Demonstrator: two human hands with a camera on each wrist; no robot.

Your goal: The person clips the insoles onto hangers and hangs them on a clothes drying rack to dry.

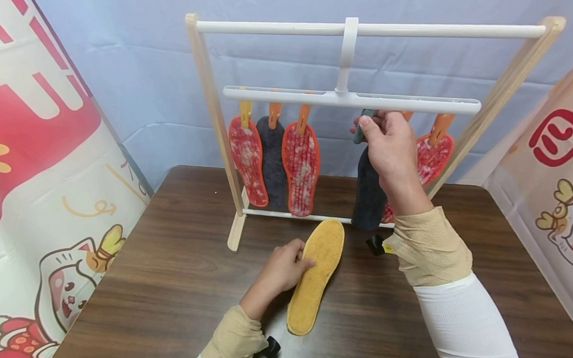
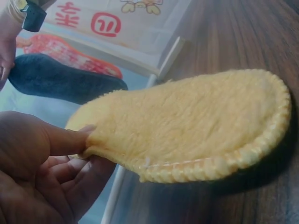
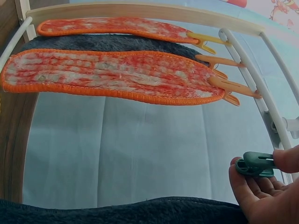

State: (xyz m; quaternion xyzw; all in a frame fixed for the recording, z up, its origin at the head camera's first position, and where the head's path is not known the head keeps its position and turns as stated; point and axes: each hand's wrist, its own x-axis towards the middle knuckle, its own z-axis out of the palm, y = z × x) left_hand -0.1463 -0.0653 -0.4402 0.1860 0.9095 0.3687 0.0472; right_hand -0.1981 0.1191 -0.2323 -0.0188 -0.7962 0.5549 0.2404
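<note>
My left hand pinches a yellow fuzzy insole at its side edge, thumb on top, in front of the rack and low over the table. Up at the white hanger bar, my right hand holds a green clothespin between thumb and fingers. Nothing shows in the clothespin's jaws in the right wrist view. A dark insole hangs just below that hand, its top hidden behind the fingers. To the left, a red-and-white insole with orange edging hangs from an orange clothespin.
Another red insole and a dark insole hang at the left end. At the right end hangs a red insole, partly behind my right hand. The wooden stand carries the hanger over a brown table.
</note>
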